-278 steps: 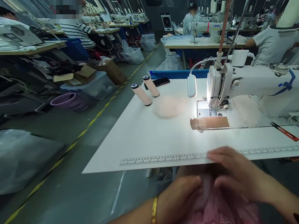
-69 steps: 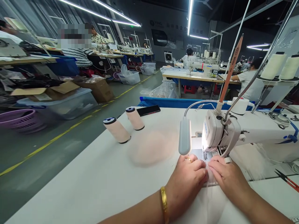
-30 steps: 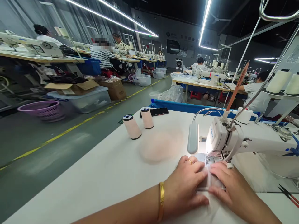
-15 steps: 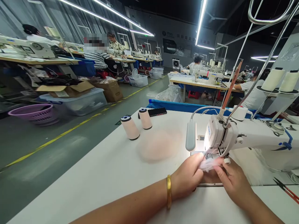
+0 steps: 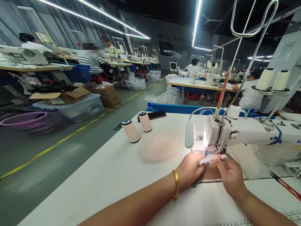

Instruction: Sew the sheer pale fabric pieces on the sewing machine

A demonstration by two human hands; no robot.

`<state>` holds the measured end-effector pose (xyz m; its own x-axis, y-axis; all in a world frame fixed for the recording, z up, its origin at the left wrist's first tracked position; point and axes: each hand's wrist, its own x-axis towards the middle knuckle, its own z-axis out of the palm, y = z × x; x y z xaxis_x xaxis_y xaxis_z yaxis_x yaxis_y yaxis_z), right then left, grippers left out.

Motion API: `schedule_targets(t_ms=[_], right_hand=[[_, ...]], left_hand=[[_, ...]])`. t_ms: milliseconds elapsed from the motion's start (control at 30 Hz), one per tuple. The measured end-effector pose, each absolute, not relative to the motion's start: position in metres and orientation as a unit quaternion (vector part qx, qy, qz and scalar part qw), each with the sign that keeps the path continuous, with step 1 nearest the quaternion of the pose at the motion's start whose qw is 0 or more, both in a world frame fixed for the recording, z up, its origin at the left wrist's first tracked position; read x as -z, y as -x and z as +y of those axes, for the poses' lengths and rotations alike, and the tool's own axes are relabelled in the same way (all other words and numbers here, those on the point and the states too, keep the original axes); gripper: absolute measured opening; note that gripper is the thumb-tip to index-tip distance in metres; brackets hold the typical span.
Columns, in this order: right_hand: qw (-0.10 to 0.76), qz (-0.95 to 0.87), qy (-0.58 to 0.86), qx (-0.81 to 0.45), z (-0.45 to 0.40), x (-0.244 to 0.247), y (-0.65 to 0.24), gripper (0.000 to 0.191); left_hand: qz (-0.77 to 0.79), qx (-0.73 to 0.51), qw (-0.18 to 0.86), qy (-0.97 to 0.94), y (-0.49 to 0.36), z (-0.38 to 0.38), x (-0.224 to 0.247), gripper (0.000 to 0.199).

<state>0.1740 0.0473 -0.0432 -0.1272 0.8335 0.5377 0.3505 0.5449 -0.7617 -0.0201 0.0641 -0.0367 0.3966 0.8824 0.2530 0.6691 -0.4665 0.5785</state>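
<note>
Sewing machine (image 5: 249,129) stands just beyond the grip. Left hand (image 5: 191,167) and right hand (image 5: 232,175) pinch sheer fabric (image 5: 208,159) beside its needle area, apparently positioning it; moving it calls for light, even tension. Far left of the grip: clear tub (image 5: 82,112), pale contents; open carton (image 5: 76,92), dark material; purple basket (image 5: 35,125), contents unclear.

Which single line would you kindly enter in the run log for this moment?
Left hand: pinching sheer white fabric | Right hand: holding same fabric | Location: white sewing machine needle area | Nearby: flat black phone
</note>
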Motion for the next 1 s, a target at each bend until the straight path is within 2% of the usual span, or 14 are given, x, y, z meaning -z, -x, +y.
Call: schedule_targets(t_ms=[200, 267, 433, 533, 633, 1000], right_hand=[[0.498, -0.728, 0.407, -0.235, 0.049, 0.042, -0.179, 0.020], [0.468, -0.760, 0.397, -0.216, 0.049, 0.037, -0.183, 0.020], [0.228, -0.916, 0.291, -0.154, 0.045, 0.016, -0.196, 0.025], [0.141, -0.942, 0.280, -0.120, 0.040, 0.008, -0.198, 0.025], [0.121, -0.946, 0.281, -0.106, 0.036, 0.005, -0.198, 0.022], [0.135, -0.935, 0.310, -0.106, 0.039, 0.005, -0.199, 0.020]], left_hand=[[0.460, -0.293, 0.211, -0.811, 0.020, 0.062, 0.032, 0.020], [0.439, -0.302, 0.206, -0.820, 0.020, 0.058, 0.031, 0.023], [0.378, -0.336, 0.057, -0.861, 0.024, 0.036, 0.039, 0.026], [0.342, -0.338, 0.025, -0.877, 0.028, 0.024, 0.044, 0.021], [0.307, -0.329, 0.022, -0.893, 0.029, 0.019, 0.045, 0.022], [0.317, -0.323, 0.005, -0.892, 0.029, 0.024, 0.043, 0.018]])
